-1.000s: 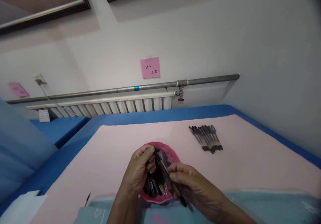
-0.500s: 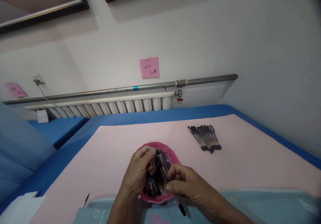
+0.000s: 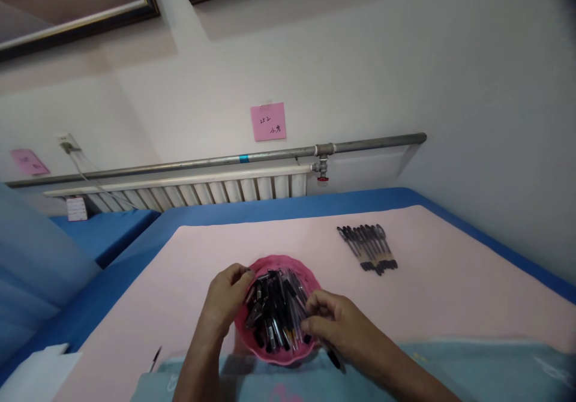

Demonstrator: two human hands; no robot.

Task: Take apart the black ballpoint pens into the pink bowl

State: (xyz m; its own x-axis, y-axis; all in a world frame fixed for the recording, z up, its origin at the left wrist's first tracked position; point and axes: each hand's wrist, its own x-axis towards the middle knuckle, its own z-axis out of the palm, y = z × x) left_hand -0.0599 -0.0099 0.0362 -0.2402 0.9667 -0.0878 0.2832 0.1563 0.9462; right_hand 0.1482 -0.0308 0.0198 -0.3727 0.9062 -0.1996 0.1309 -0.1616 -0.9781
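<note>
A pink basket [image 3: 310, 274] with a wavy rim holds a jumble of black pen parts [image 3: 272, 312] and clear pen barrels [image 3: 294, 315]. At its left rim is my left hand [image 3: 227, 294], thumb and fingers closed on the edge; the fingertips are partly hidden. My right hand [image 3: 339, 324], at the right rim, is closed around a pen [image 3: 332, 356] whose black end points down toward me. Beyond the basket to the right, several assembled black pens [image 3: 369, 249] lie side by side in a fanned row.
A pink sheet [image 3: 450, 282] covers the blue table [image 3: 279, 209]. One loose pen piece [image 3: 155, 359] lies at the front left beside a teal cloth [image 3: 472, 369]. Behind stand a radiator [image 3: 225, 191] and a pipe [image 3: 189, 165] along the wall.
My left hand has moved left from above the basket's contents to its left rim, uncovering the parts inside. My right hand stays near the right rim, the pen shifted slightly.
</note>
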